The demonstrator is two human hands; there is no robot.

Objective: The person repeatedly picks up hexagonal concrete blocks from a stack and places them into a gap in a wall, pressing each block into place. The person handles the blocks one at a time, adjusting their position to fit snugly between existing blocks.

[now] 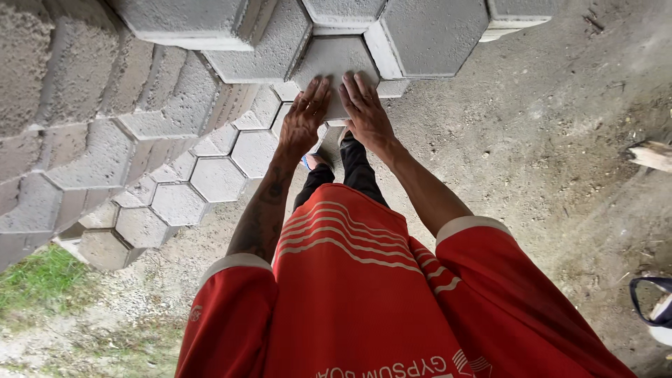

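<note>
Grey, dusty ground [532, 140] spreads under the whole view, scuffed and strewn with small chips, with a patch of grass [38, 280] at the near left corner. Both hands lie flat, fingers spread, on the top face of a grey hexagonal concrete paver [334, 59], side by side and nearly touching: the left hand [304, 115] on its left half, the right hand [365, 112] on its right half. Neither hand closes around the block; the palms press on it, and its near edge is hidden beneath them. That paver sits in a row of like hexagonal blocks [427, 35] at the far edge, whose upper parts are cut off by the frame. To the left rises a tall stack of pavers [105, 154], its near blocks blurred and too close to make out their edges. Below the hands, dark trouser legs [357, 164] and a foot show, though the footwear is mostly hidden. A red shirt [350, 294] with pale stripes fills the near foreground. At the right edge, a pale splintered piece [651, 155] and a dark-rimmed object [654, 301] are cut off and hard to tell.
</note>
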